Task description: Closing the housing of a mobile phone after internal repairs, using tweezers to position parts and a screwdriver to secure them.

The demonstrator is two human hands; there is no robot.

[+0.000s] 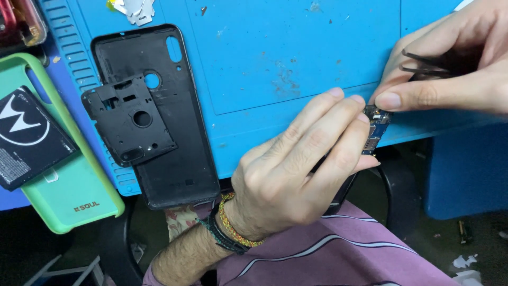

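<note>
left hand (296,164): we have it curled shut around the phone (374,132), thumb under, fingers over; only the top corner with its board and a metal slot shows past the fingertips.
right hand (450,69): we pinch black tweezers (423,63) in it, thumb tip pressed right at the phone's top edge; the tweezer tips are hidden behind the thumb, so we cannot tell whether they hold anything.
phone: held in the air just off the front edge of the blue mat (296,58), over our lap, not resting on anything.
grip advice: we judge the work would go steadier with the left wrist braced on the mat edge, so the phone does not float.
tweezer advice: we would keep the pinch light and the tips low and flat to the board, since a slip could scratch small parts.
sight: our own fingers cover most of the board; tilting the phone toward us would help.
back cover (169,159): lies inside up on the mat, well apart from both hands.
inner frame (129,122): 1 black piece resting on the cover.
battery (26,137): lies on a green case (74,196) at far left.
</note>
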